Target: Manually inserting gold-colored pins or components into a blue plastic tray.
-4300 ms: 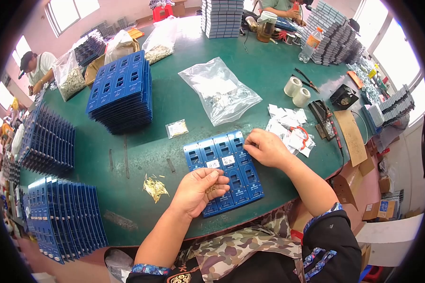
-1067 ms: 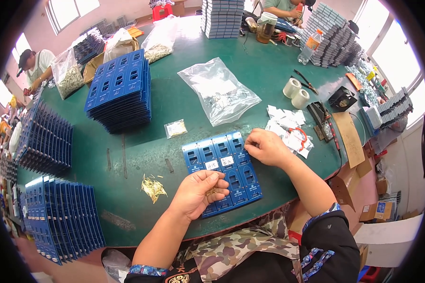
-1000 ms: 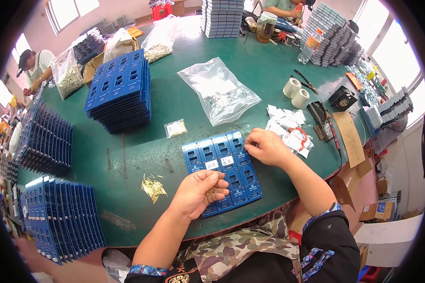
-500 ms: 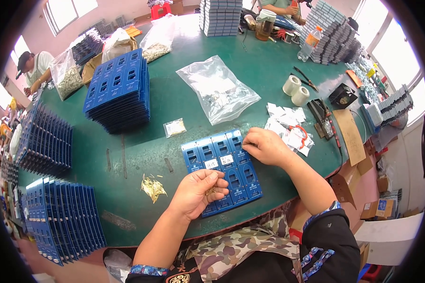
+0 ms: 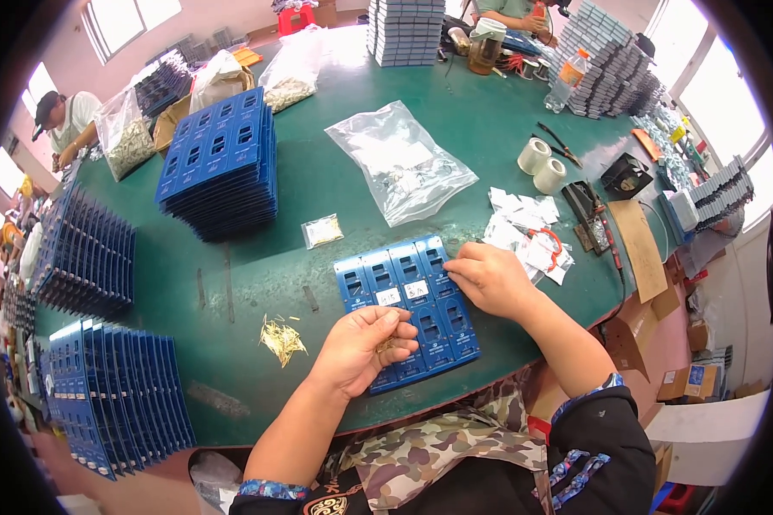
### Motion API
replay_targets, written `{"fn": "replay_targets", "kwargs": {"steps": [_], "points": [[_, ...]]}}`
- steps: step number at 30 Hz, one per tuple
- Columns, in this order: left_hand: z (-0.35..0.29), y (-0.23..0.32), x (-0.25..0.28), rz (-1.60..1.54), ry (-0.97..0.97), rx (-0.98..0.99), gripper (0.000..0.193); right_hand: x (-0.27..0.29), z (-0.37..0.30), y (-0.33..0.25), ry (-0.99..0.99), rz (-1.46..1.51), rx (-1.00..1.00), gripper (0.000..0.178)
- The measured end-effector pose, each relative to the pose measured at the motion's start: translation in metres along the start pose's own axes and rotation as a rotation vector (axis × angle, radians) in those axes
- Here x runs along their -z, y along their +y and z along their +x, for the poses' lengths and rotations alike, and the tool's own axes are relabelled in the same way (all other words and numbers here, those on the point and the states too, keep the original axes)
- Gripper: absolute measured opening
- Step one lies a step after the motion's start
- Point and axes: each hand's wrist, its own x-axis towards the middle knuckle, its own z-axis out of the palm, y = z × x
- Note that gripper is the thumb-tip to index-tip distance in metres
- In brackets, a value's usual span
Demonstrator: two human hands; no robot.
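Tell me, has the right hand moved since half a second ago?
Yes, slightly: judged against the blue board, the right hand has shifted a little down the picture, along the board's right side.

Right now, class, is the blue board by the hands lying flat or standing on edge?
Flat: the blue board lies on the green table, its two white labels facing up.

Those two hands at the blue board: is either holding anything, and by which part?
The left hand cups some thin pins; their gripped part is hidden. Whether the right hand holds anything cannot be told.
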Motion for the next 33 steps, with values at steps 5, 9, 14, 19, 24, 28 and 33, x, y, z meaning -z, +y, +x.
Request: {"fn": "replay_targets", "kwargs": {"steps": [5, 9, 14, 19, 24, 28, 33], "points": [[0.0, 0.0, 0.0, 0.019, -0.009, 0.003, 0.021, -0.001, -0.002, -0.004, -0.009, -0.01, -0.036, 0.015], [0.001, 0.0, -0.002, 0.02, -0.017, 0.019, 0.022, -0.002, -0.001, -0.009, 0.047, 0.115, -0.1, 0.017], [0.0, -0.003, 0.001, 0.027, -0.068, 0.049, 0.023, 0.001, 0.013, -0.046, -0.076, 0.55, 0.027, 0.016], [0.0, -0.003, 0.001, 0.051, -0.099, 0.072, 0.026, -0.007, 0.013, -0.047, -0.143, 0.673, 0.033, 0.009], [-0.004, 0.002, -0.008, 0.052, 0.012, 0.034, 0.025, -0.006, 0.019, -0.017, 0.022, 0.707, -0.296, 0.009], [-0.002, 0.005, -0.007, 0.007, 0.075, -0.034, 0.025, -0.003, 0.024, 0.011, 0.039, 0.436, -0.388, 0.014], [-0.002, 0.006, -0.008, 0.037, 0.097, -0.034, 0.025, -0.006, 0.026, 0.014, -0.037, 0.275, -0.289, 0.016]]}}
